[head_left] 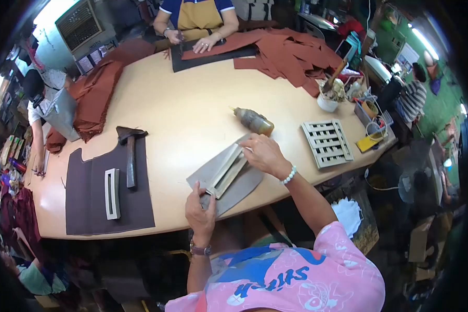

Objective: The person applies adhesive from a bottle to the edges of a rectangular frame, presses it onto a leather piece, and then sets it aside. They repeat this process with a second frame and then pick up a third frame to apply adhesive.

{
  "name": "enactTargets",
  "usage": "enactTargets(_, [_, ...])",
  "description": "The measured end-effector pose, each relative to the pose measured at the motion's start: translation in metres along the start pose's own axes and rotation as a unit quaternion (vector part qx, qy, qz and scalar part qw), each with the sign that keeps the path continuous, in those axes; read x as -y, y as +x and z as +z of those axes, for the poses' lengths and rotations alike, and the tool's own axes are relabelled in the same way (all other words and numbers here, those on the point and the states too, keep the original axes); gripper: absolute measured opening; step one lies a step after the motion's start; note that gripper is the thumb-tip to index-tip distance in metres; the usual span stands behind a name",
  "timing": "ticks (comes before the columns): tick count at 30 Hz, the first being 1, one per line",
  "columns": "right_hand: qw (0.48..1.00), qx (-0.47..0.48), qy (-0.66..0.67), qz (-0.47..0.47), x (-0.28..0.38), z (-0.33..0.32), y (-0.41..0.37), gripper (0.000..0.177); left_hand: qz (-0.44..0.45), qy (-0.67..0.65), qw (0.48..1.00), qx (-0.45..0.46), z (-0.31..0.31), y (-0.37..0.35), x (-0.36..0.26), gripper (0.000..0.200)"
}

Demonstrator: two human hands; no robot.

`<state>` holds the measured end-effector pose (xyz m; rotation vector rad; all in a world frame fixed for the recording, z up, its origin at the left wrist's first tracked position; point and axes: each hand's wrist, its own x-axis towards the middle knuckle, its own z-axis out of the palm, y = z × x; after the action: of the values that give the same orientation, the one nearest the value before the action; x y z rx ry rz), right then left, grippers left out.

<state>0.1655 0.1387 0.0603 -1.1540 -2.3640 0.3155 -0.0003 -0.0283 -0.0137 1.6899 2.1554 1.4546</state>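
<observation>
A narrow pale frame with a long slot (235,170) lies slantwise over a grey flat piece of material (205,170) at the table's near edge. My left hand (200,214) grips the frame's near end, thumb and fingers at its corner. At the far end, my right hand (265,155) has its fingers pinched together on the frame. Just beyond that hand, a squeeze bottle with a pointed tip (255,121) rests on its side. To the left, a similar slotted frame (112,193) and a hammer (131,161) lie on a dark brown cut piece (88,195).
Stacked pale slotted frames (327,144) sit at the right, near a white pot with a stick (327,101) and a box of tape and tools (372,117). Across the table, a person in an apron (198,18) handles rust-coloured cloth (291,52). Another person's arm (38,143) reaches in at left.
</observation>
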Motion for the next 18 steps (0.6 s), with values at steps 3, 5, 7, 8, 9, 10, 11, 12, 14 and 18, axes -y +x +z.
enactTargets(3, [0.995, 0.011, 0.083, 0.061, 0.0, -0.008, 0.009, 0.02, -0.004, -0.008, 1.0, 0.002, 0.0, 0.0, 0.001, 0.055])
enactTargets(5, [0.987, 0.018, 0.143, 0.069, -0.009, -0.013, 0.011, 0.021, -0.002, -0.008, 1.0, -0.002, 0.001, 0.0, 0.002, 0.054])
enactTargets(7, [0.968, 0.038, 0.234, 0.077, -0.025, -0.02, 0.013, 0.022, 0.0, -0.006, 1.0, 0.001, 0.001, 0.0, 0.001, 0.054])
enactTargets(8, [0.948, 0.032, 0.302, 0.099, -0.029, -0.03, 0.009, 0.021, 0.004, -0.006, 1.0, -0.008, 0.001, 0.0, 0.001, 0.053])
enactTargets(9, [0.928, -0.006, 0.351, 0.129, -0.037, -0.038, 0.002, 0.02, 0.008, -0.007, 1.0, -0.015, 0.001, -0.001, 0.001, 0.052])
enactTargets(10, [0.903, -0.046, 0.396, 0.16, -0.045, -0.046, -0.005, 0.019, 0.015, -0.01, 1.0, -0.019, 0.003, 0.0, 0.0, 0.05])
enactTargets(11, [0.874, -0.09, 0.437, 0.191, -0.055, -0.053, -0.016, 0.018, 0.012, -0.011, 1.0, -0.02, 0.004, 0.0, 0.0, 0.05])
enactTargets(12, [0.848, -0.137, 0.457, 0.229, -0.064, -0.06, -0.03, 0.018, 0.01, -0.013, 1.0, -0.02, 0.004, -0.001, 0.001, 0.05])
enactTargets(14, [0.786, -0.234, 0.489, 0.296, -0.081, -0.075, -0.06, 0.017, -0.006, -0.02, 1.0, -0.013, 0.003, -0.001, -0.001, 0.049])
enactTargets(18, [0.699, -0.368, 0.531, 0.306, -0.115, -0.087, -0.118, 0.026, -0.022, -0.009, 1.0, 0.01, 0.002, -0.001, -0.002, 0.05])
